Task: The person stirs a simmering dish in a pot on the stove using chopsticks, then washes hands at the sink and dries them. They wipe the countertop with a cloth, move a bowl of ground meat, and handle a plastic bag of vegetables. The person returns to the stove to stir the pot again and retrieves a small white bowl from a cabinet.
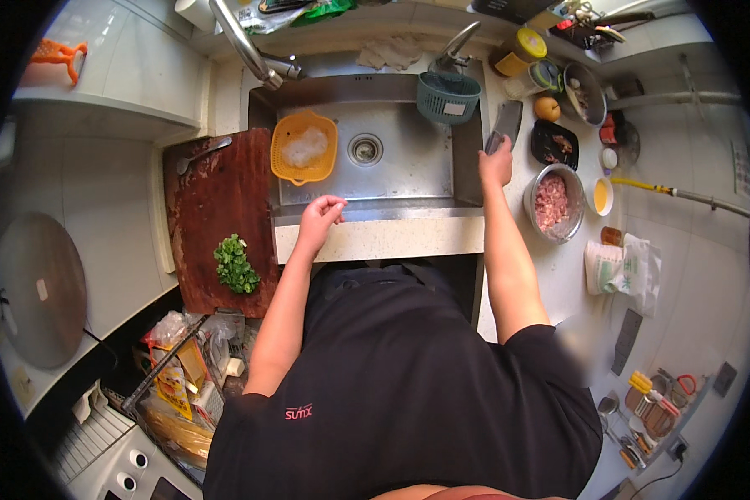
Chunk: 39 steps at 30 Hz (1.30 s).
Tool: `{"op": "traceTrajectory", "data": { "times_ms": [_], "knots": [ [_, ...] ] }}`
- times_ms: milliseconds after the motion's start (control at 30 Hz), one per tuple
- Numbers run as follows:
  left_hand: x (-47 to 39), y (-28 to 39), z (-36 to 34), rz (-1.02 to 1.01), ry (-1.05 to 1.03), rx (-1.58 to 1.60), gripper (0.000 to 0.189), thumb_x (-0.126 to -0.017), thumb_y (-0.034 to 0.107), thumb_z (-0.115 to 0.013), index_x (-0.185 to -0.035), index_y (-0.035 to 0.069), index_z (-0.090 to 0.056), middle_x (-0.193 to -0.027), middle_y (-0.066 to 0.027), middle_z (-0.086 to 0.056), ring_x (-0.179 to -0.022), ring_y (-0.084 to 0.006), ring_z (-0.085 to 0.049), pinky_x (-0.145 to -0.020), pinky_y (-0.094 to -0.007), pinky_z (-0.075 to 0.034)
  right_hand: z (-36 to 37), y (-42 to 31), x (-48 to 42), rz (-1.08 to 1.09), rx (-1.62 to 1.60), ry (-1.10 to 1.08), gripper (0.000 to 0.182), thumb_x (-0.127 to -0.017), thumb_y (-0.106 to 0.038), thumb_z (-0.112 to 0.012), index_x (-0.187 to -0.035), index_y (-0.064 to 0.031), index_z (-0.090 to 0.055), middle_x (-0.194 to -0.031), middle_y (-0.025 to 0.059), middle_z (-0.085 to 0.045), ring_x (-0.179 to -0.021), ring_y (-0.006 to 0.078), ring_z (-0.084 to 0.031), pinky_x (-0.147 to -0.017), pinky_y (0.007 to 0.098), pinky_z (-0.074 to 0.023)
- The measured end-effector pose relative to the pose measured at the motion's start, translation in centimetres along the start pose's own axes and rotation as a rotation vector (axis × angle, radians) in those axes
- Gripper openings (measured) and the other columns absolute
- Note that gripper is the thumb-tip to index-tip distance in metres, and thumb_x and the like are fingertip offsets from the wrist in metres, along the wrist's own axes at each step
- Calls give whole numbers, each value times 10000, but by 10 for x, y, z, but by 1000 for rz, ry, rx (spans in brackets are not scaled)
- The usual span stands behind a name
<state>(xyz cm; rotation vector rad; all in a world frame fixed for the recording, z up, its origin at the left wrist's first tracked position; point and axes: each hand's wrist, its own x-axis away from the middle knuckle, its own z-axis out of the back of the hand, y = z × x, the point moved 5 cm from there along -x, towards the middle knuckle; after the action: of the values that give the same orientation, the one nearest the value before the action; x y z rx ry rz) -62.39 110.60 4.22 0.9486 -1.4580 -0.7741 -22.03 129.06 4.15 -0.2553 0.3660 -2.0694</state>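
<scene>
My right hand (497,164) grips the handle of a cleaver (509,119) on the counter right of the sink. My left hand (322,220) is over the sink's front edge, fingers loosely curled, with nothing visible in it. An orange plastic colander (280,167) holding something white and translucent stands in the left of the steel sink (406,169). Chopped green herbs (235,265) lie on the reddish wooden cutting board (203,206) at the left, with a metal spoon (204,154) at its far end. A steel bowl of cut raw meat (551,200) is right of my right forearm.
A green strainer basket (448,98) hangs by the smaller tap. Along the right counter stand a black tray (555,145) with scraps, an onion (547,109), a white bowl of yellow liquid (600,196), jars and a plastic bag (625,269). A large tap (250,50) overhangs the sink's left rear.
</scene>
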Motion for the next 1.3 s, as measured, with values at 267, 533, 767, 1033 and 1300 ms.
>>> {"op": "traceTrajectory", "data": {
  "times_ms": [267, 533, 767, 1033, 1300],
  "knots": [
    [-4, -3, -29, 27, -37, 2, 162, -925, 137, -611, -1013, 5, -642, -775, -10, -609, -728, -89, -572, -693, -237, -464, 55, 30, 10, 204, -478, 272, 421, -850, -110, -603, -1253, 5, -566, -980, 149, -642, -906, 264, -647, -793, 393, -511],
    [-32, 20, -47, -6, -49, 9, 161, -932, 148, -607, -1026, 20, -636, -806, 2, -605, -752, -84, -571, -730, -240, -474, 174, -28, 70, -31, -1463, -636, 392, -972, -139, -522, -1337, -5, -471, -965, 51, -562, -574, 42, -416, -458, 170, -323],
    [-32, 54, -51, -69, -61, 53, 165, -926, 139, -609, -1033, 15, -631, -827, 4, -602, -755, -88, -573, -738, -244, -483, 115, -27, 77, -233, -1707, -1087, 411, -949, -116, -583, -1339, -57, -466, -941, 54, -587, -553, 38, -403, -460, 176, -331],
    [-17, 12, -8, 3, 174, 105, 138, -926, 123, -612, -1030, 34, -636, -811, 10, -596, -731, -79, -570, -702, -236, -501, 182, -62, 66, 314, -811, -441, 295, -810, -53, -723, -1091, 14, -663, -820, 30, -674, -624, 82, -589, -539, 228, -463],
    [-23, 9, -13, 0, 175, 169, 134, -926, 127, -613, -1030, 45, -635, -817, 10, -600, -719, -86, -576, -701, -234, -502, 342, -120, -68, 544, -938, 102, 196, -856, -159, -741, -978, -11, -701, -735, 2, -653, -574, 44, -551, -507, 183, -370]
  ]
}}
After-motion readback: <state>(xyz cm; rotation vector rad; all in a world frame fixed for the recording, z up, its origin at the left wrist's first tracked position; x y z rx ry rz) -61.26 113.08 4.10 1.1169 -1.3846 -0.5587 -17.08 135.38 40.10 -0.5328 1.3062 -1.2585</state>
